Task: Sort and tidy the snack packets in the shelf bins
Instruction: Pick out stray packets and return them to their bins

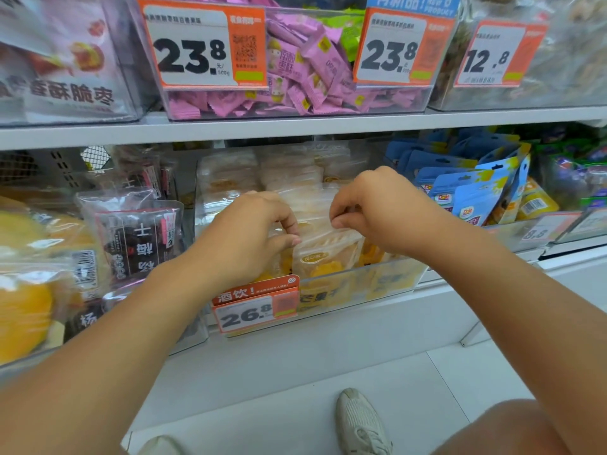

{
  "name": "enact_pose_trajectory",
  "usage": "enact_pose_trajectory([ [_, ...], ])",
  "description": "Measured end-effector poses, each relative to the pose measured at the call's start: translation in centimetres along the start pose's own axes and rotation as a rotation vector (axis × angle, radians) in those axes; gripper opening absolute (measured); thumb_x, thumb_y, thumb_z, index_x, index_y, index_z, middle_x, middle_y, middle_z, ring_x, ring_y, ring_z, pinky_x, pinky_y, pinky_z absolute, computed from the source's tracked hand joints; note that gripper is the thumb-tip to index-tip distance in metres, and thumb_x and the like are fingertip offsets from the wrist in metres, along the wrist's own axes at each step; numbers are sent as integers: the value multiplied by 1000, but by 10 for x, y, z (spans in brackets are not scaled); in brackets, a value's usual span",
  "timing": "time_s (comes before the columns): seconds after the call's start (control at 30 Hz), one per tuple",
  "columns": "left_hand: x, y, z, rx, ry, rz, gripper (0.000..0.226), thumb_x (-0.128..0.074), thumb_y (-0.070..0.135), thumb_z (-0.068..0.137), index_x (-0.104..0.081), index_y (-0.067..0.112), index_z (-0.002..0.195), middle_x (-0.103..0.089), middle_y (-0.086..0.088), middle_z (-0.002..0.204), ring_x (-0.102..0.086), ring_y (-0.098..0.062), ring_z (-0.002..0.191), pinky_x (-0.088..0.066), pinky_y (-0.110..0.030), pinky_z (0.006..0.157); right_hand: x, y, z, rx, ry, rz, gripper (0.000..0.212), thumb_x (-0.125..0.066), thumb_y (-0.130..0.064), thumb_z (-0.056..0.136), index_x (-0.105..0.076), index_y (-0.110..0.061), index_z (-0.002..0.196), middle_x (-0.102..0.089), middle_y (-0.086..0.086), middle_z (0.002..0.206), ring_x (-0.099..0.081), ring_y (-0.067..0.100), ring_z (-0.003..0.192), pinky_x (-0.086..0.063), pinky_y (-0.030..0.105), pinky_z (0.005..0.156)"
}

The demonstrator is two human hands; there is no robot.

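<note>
2 hands (249, 234) (371, 205) pinch perhaps 1 mango packet (325, 254)

Two hands are showing: the left hand (253, 234) and the right hand (377, 208), both pinching one clear mango packet (323, 251). Four orange price tags are showing: three above the grip, reading 23.8 (203, 47), 23.8 (402, 47) and 12.8 (496, 55), and one just below it, reading 26.8 (256, 307). Blue Dole pouches (466, 195) are standing right of the grip, at least five, exact number unclear. Two shoes are showing below; the fuller one (361, 425) is lying right.
</note>
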State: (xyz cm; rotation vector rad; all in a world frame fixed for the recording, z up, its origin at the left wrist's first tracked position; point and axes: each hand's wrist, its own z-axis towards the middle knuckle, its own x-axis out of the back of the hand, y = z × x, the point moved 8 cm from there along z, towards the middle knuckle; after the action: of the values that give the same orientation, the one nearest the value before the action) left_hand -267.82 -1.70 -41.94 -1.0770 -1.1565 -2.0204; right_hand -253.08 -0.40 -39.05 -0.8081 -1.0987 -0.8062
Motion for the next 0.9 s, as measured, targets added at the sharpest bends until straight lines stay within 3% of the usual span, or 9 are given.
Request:
enact_pose_trajectory([
  [0.1, -1, 3, 0, -15, 26, 27, 16, -71, 32, 90, -58, 35, 80, -58, 14, 93, -53, -15, 96, -47, -44, 91, 0, 10, -4, -27, 32, 183, 7, -78, -25, 85, -81, -24, 91, -75, -10, 80, -62, -3, 70, -51, 21, 78],
  [0.23, 8, 3, -1, -40, 91, -24, 12, -66, 26, 94, -60, 29, 84, -59, 12, 94, -54, -13, 93, -47, -38, 88, 5, 10, -10, -21, 158, 230, 6, -78, -23, 85, -81, -22, 89, -76, -7, 78, -65, 3, 72, -51, 21, 78],
  [0.4, 5, 1, -2, -23, 39, -8, 11, -69, 31, 91, -63, 31, 82, -62, 14, 94, -54, -12, 97, -45, -39, 92, -6, 10, -6, -30, 19, 181, 5, -75, -25, 87, -80, -25, 88, -72, -10, 74, -62, 3, 73, -53, 27, 80],
  [0.5, 7, -1, -2, -10, 47, -33, 9, -69, 33, 91, -64, 31, 85, -62, 14, 97, -55, -10, 99, -46, -37, 94, 0, 5, -11, -8, 36, 204, 17, -70, -41, 89, -79, -27, 94, -73, -13, 81, -65, 1, 79, -55, 32, 81],
  [0.6, 7, 0, -4, -41, 41, -2, 4, -63, 34, 94, -62, 32, 92, -61, 16, 101, -54, -8, 102, -45, -34, 95, 7, 1, -20, 14, 17, 308, 34, -74, -61, 70, -75, -33, 89, -72, -16, 92, -64, -2, 90, -55, 32, 83],
  [0.73, 15, -5, -11, -38, 18, 16, 13, -63, 42, 91, -58, 34, 100, -56, 17, 109, -50, -6, 108, -43, -29, 96, -13, -8, -17, 70, -123, 154, 18, -84, -42, 73, -74, -30, 83, -67, -12, 101, -61, 10, 96, -51, 40, 88],
  [0.8, 18, -8, -15, -27, -55, 140, 26, -70, 50, 82, -55, 40, 101, -52, 18, 119, -46, -8, 118, -42, -34, 103, -17, -9, -12, 56, -151, 33, 10, -81, -34, 80, -74, -27, 83, -66, -7, 97, -62, 18, 92, -52, 42, 84],
  [0.9, 21, -15, -21, 19, -81, 215, 44, -80, 41, 78, -53, 41, 112, -47, 21, 123, -43, -9, 124, -39, -34, 108, -13, -9, -6, 18, -143, -207, 6, -74, -28, 86, -73, -22, 84, -70, 0, 92, -64, 24, 87, -55, 41, 80],
])
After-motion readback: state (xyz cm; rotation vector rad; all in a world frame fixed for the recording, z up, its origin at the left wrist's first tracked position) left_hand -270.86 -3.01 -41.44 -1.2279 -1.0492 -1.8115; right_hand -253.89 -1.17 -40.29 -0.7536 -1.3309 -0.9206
